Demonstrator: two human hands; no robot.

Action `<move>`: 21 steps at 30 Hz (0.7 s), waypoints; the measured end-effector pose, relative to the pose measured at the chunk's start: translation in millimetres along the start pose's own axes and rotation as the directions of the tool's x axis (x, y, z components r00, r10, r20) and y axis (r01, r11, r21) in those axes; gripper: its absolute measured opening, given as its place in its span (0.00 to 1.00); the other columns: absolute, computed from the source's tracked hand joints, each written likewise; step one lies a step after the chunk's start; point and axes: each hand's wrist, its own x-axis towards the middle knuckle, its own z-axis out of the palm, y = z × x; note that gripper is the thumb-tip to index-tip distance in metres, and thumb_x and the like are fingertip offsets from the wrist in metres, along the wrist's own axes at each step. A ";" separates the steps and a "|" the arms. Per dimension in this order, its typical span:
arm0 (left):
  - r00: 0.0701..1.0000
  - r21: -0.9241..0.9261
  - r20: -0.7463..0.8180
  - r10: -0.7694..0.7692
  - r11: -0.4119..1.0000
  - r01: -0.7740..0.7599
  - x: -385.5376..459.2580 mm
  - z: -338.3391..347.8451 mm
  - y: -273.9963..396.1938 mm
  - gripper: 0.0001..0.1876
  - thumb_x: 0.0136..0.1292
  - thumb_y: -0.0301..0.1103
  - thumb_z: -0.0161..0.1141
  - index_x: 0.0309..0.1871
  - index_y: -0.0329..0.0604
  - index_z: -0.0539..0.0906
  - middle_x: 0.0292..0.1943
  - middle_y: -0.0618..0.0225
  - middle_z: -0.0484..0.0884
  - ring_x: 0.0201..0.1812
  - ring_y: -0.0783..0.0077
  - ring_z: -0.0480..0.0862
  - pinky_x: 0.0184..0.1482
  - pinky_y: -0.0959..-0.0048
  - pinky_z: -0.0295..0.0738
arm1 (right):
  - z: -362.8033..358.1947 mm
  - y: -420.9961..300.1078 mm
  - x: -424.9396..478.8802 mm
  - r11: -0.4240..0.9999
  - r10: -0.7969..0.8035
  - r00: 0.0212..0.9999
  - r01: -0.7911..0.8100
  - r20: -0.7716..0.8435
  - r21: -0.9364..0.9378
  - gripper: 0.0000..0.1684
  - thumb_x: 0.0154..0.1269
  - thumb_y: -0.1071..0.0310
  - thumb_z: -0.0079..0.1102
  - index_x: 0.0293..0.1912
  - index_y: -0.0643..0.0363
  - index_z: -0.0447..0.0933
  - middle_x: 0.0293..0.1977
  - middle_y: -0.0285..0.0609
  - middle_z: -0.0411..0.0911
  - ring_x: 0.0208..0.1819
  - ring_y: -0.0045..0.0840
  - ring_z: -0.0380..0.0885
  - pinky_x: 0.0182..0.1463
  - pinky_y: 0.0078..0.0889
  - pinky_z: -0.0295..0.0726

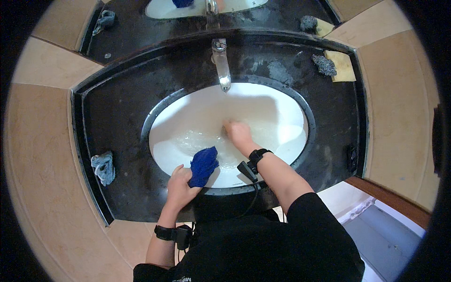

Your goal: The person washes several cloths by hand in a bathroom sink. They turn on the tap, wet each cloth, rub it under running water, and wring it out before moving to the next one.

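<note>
My left hand (181, 186) holds a crumpled dark blue cloth (205, 165) over the near left rim of a white oval sink basin (292, 120). My right hand (239, 133) is in the middle of the basin, at cloudy, rippling water (197, 139); its fingers are blurred, and whether they hold anything is not clear. A metal faucet (222, 67) stands at the back, its spout reaching over the basin's far edge. Black straps with small devices are around both my wrists.
A wet grey-blue cloth (103, 168) lies at the left of the black countertop (116, 112). At the back right, a metal scouring pad (324, 65) touches a yellow sponge (340, 66). A mirror behind the faucet reflects the counter. Tiled walls flank both sides.
</note>
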 end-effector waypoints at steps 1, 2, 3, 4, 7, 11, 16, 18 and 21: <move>1.000 0.008 -0.003 0.009 1.000 -0.009 -0.6 1.6 -1.7 0.12 0.45 0.33 0.67 0.24 0.37 0.75 0.24 0.56 0.75 0.33 0.52 0.78 0.62 0.53 0.67 | 3.0 -2.6 1.8 1.000 0.000 1.000 0.001 -0.017 0.021 0.04 0.56 0.67 0.54 0.31 0.55 0.75 0.27 0.47 0.78 0.28 0.43 0.79 0.31 0.45 0.77; 1.000 0.028 0.009 0.014 1.000 -0.014 -1.4 1.5 -2.5 0.12 0.45 0.33 0.67 0.24 0.37 0.74 0.24 0.56 0.75 0.33 0.51 0.78 0.62 0.53 0.67 | 5.9 -6.2 3.5 0.999 0.001 0.999 0.001 -0.034 0.042 0.04 0.55 0.67 0.54 0.31 0.55 0.74 0.26 0.47 0.78 0.26 0.43 0.79 0.29 0.45 0.76; 1.000 0.048 0.017 0.017 0.999 -0.018 -1.9 0.1 -0.8 0.12 0.45 0.33 0.67 0.24 0.38 0.74 0.24 0.56 0.74 0.33 0.51 0.77 0.62 0.53 0.67 | 7.4 -9.7 5.3 0.998 -0.002 0.999 0.005 -0.052 0.062 0.03 0.54 0.67 0.54 0.30 0.55 0.74 0.26 0.48 0.78 0.25 0.43 0.78 0.28 0.46 0.75; 0.999 0.056 0.032 0.036 0.998 -0.037 1.0 2.5 1.6 0.12 0.45 0.33 0.67 0.24 0.38 0.74 0.24 0.56 0.74 0.32 0.51 0.77 0.62 0.54 0.67 | 15.3 -3.2 3.1 0.999 -0.025 0.998 0.027 -0.051 0.042 0.04 0.54 0.67 0.54 0.30 0.55 0.74 0.26 0.48 0.78 0.24 0.43 0.78 0.28 0.46 0.75; 0.998 0.079 0.047 0.029 0.996 -0.032 2.8 3.6 3.3 0.12 0.45 0.33 0.67 0.23 0.38 0.73 0.23 0.56 0.74 0.32 0.51 0.77 0.62 0.54 0.67 | 27.3 4.6 0.5 0.999 -0.040 0.999 0.040 -0.002 0.005 0.05 0.55 0.66 0.54 0.31 0.57 0.73 0.27 0.49 0.78 0.25 0.43 0.79 0.28 0.45 0.76; 0.999 0.017 0.039 0.015 1.000 -0.016 2.9 2.9 2.6 0.11 0.45 0.34 0.66 0.23 0.39 0.75 0.24 0.57 0.75 0.33 0.52 0.77 0.62 0.54 0.66 | -6.0 -9.9 -0.7 0.993 0.046 0.992 -0.058 0.120 0.103 0.11 0.60 0.61 0.54 0.35 0.59 0.75 0.30 0.50 0.79 0.31 0.39 0.81 0.34 0.43 0.77; 0.993 -0.082 0.045 0.113 0.991 -0.109 22.1 6.6 19.3 0.12 0.43 0.36 0.67 0.25 0.39 0.76 0.25 0.57 0.77 0.33 0.51 0.78 0.48 0.59 0.74 | -38.5 -45.7 -22.0 0.389 0.040 0.793 -0.573 0.608 0.721 0.30 0.68 0.42 0.49 0.55 0.57 0.73 0.45 0.43 0.77 0.46 0.27 0.76 0.50 0.32 0.74; 0.996 -0.019 0.055 0.070 0.997 -0.069 26.7 8.8 25.6 0.15 0.42 0.39 0.68 0.28 0.39 0.78 0.26 0.56 0.78 0.35 0.51 0.78 0.37 0.59 0.73 | -61.1 -63.7 -37.9 -0.072 -0.144 0.668 -0.743 0.730 0.666 0.36 0.68 0.39 0.49 0.63 0.56 0.67 0.55 0.40 0.72 0.54 0.24 0.70 0.55 0.29 0.71; 0.997 0.135 0.082 -0.009 0.991 -0.002 42.9 8.2 40.3 0.17 0.42 0.41 0.69 0.33 0.41 0.80 0.25 0.56 0.78 0.35 0.53 0.80 0.37 0.59 0.73 | -84.0 -56.3 -51.2 0.000 -0.057 0.757 -0.652 0.651 0.758 0.34 0.66 0.42 0.54 0.59 0.58 0.71 0.52 0.42 0.75 0.52 0.23 0.72 0.55 0.28 0.71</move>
